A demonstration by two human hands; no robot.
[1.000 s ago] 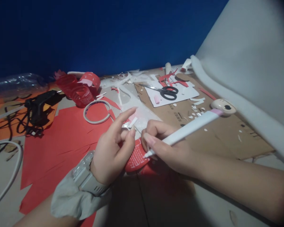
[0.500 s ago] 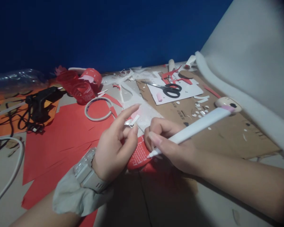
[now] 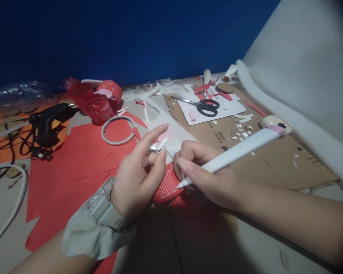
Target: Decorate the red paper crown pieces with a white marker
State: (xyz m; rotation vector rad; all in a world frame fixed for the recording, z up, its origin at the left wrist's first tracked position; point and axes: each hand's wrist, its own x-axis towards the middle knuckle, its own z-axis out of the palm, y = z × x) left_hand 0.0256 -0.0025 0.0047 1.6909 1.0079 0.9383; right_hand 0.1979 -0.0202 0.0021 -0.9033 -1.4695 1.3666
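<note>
My right hand (image 3: 204, 169) grips a white pen (image 3: 237, 154) with a cartoon-animal head at its top end. Its tip touches a rounded red piece (image 3: 168, 186) covered in rows of white lines, with a smooth curved lower edge. Beside the piece's left edge is my left hand (image 3: 143, 171), index finger stretched out, thumb up and the other fingers curled; they seem to hold the piece, though the contact is largely hidden. A grey watch (image 3: 110, 207) and a pale cloth band (image 3: 84, 232) are on my left wrist.
Red sheets (image 3: 74, 163), a tape roll (image 3: 104, 131) and red cups (image 3: 98, 108) lie left. Beyond them are a black glue gun (image 3: 50, 121) and its cord. Black-handled scissors (image 3: 207, 107) rest on white paper (image 3: 231, 108), over cardboard (image 3: 274, 163) with paper scraps.
The view has shifted very slightly. The pen tip has moved little, if at all, on the red piece, and both hands keep the same pose.
</note>
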